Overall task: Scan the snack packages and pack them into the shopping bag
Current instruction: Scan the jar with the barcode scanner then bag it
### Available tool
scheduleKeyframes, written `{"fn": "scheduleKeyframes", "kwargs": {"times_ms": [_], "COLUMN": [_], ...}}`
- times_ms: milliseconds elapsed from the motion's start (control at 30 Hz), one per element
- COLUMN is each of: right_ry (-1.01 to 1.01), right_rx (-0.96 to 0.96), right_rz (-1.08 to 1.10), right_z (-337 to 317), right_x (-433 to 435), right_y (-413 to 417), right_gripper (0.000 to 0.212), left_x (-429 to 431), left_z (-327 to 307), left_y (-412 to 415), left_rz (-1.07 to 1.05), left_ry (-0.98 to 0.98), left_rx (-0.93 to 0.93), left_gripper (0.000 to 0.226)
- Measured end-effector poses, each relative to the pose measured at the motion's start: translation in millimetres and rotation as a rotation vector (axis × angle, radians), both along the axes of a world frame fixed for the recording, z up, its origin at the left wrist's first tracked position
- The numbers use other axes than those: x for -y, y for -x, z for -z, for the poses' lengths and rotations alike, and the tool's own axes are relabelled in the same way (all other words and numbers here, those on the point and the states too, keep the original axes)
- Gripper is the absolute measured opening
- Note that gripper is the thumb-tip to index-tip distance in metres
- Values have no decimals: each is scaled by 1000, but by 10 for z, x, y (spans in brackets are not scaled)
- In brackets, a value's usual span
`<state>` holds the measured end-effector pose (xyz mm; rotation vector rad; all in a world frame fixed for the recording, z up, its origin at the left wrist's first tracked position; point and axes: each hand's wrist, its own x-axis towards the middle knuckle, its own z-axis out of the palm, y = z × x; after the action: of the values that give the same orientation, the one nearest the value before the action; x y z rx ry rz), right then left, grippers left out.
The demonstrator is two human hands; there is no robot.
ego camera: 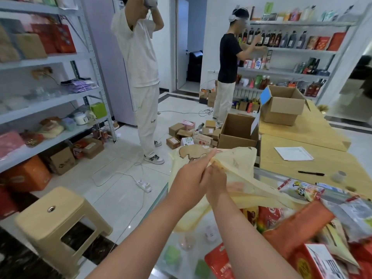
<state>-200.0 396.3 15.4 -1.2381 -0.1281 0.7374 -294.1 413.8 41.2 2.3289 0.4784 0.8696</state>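
Yellow shopping bag [237,178], pinched by both hands, stretches lengthwise rightward.

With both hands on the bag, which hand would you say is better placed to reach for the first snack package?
Probably the right hand. The snack packages are piled on its side, just below and beyond it, while the left hand pinches the shopping bag edge on the far side and could keep holding it open.

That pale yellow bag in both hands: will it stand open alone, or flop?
Probably flop: the shopping bag drapes in thin folds between the left hand and right hand. It looks light and may feel slippery.
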Motion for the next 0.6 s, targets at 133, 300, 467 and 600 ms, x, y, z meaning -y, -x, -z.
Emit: {"fn": "scheduleKeyframes", "kwargs": {"times_ms": [133, 300, 467, 600], "right_ry": [-9, -148, -193, -121], "right_rx": [-187, -211, -263, -196], "right_rz": [130, 242, 212, 149], "right_z": [12, -81, -219, -274], "right_x": [257, 724, 1101, 1308], "right_y": [-85, -91, -95, -81], "right_gripper": [25, 30, 22, 23], "left_x": [-17, -7, 18, 87], "left_z": [22, 102, 251, 233], "left_y": [18, 43, 84, 82], "left_rz": [-39, -84, -15, 38], "left_ry": [5, 14, 60, 96], "left_rx": [36, 50, 19, -31], "left_gripper": [42, 39, 40, 51]}}
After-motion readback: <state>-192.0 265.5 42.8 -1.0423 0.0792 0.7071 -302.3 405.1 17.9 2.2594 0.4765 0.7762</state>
